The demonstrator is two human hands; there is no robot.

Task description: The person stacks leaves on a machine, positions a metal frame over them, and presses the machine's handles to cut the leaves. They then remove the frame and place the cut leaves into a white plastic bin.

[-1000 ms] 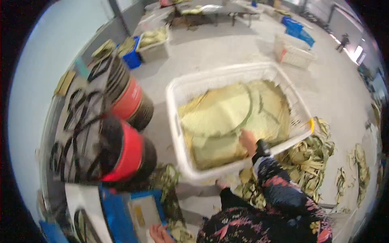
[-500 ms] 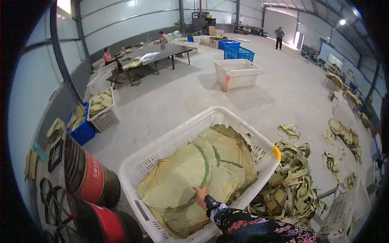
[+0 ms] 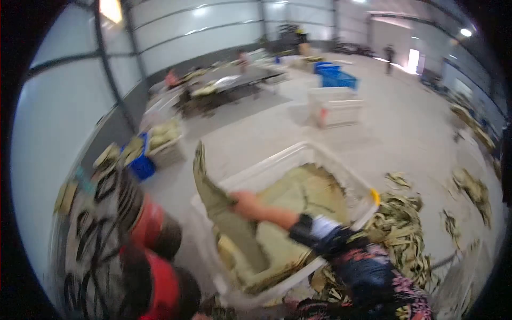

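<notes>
My right hand (image 3: pixel 248 206), blurred by motion, is closed on the edge of a large, flat, dull-green dried lotus leaf (image 3: pixel 234 226). The leaf is lifted and tilted on edge, its pointed end rising to the upper left. Its lower part is over a white plastic crate (image 3: pixel 288 150). More broad dried lotus leaves (image 3: pixel 298 194) lie stacked in the crate, below and right of the hand. A small skin-toned patch at the bottom edge may be my left hand (image 3: pixel 200 316); its fingers cannot be made out.
Black-and-red drums (image 3: pixel 149 224) stand left of the crate. Leaf scraps (image 3: pixel 397 229) are heaped on its right. Leaf-filled blue (image 3: pixel 140 165) and white baskets (image 3: pixel 166 146) are against the left wall. Farther off are a dark table (image 3: pixel 234 82), another white crate (image 3: pixel 338 112) and a standing person (image 3: pixel 389 57).
My right hand has risen and moved up and left, lifting the lotus leaf's edge from the stack. The view has shifted, so the surroundings appear farther right.
</notes>
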